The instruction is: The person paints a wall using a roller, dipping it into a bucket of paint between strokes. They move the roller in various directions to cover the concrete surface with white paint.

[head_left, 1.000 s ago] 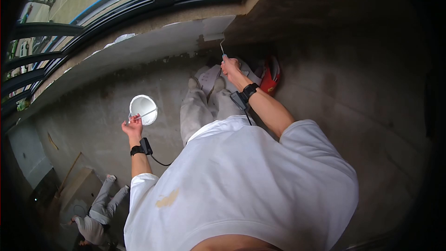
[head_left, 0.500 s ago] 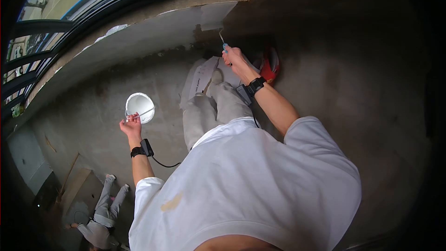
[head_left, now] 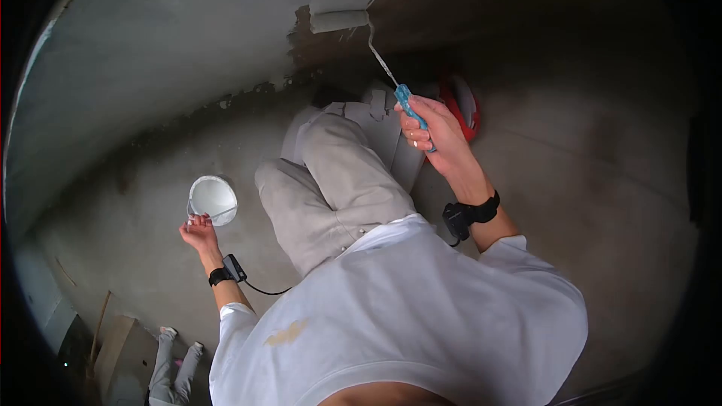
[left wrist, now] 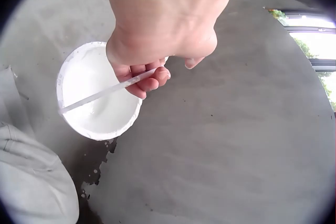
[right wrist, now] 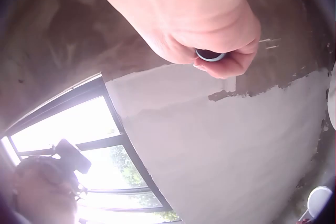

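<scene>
My right hand (head_left: 440, 135) grips the blue handle (head_left: 410, 105) of a paint roller. Its bent wire frame runs up to the pale roller sleeve (head_left: 338, 21), which lies against the wall at the lower end of a light painted strip. In the right wrist view, the fingers curl round the handle and only its round dark end shows. My left hand (head_left: 199, 234) holds a white bucket (left wrist: 94, 79) by its thin white handle (left wrist: 100, 94), hooked over curled fingers. White paint coats the bucket's inside.
Pale coating covers the wall (head_left: 188, 30), with a dark bare patch (head_left: 304, 41) beside the roller. A red object (head_left: 460, 105) and pale sheets (head_left: 383, 131) lie on the floor by my legs. Another person's legs (head_left: 173, 368) show lower left. A window (right wrist: 94, 129) opens above the wall.
The head view has tilted down, and the window has left it. My knees now bend more. The right hand and roller look larger, with the sleeve further down the wall. Both grips stay.
</scene>
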`<state>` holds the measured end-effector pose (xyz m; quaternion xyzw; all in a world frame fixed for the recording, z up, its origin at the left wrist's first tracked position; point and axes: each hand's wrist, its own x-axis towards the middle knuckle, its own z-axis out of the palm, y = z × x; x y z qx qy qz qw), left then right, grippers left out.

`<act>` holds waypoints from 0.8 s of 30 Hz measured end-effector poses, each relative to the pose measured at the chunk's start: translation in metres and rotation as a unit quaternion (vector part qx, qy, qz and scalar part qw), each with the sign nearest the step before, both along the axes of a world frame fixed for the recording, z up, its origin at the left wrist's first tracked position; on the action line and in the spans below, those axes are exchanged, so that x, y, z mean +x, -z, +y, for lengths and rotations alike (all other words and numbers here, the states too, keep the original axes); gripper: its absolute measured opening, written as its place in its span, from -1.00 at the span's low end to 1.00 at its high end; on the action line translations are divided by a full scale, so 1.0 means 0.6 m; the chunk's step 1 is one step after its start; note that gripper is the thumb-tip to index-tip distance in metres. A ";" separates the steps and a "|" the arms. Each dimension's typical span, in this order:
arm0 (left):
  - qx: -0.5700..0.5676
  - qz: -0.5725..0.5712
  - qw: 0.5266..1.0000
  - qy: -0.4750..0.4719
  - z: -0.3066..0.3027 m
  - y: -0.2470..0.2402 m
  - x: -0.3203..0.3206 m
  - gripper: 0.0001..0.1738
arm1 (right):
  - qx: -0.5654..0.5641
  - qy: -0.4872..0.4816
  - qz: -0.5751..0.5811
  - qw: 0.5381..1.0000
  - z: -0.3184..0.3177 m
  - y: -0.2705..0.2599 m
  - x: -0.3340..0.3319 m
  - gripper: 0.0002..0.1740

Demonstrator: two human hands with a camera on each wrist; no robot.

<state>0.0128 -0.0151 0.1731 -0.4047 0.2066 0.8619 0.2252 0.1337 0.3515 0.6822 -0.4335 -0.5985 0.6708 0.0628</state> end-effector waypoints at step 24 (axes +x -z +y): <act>0.005 0.021 0.998 -0.054 -0.035 -0.003 -0.019 -0.69 | 0.191 -0.024 0.074 0.979 -0.058 -0.082 -0.026 -0.75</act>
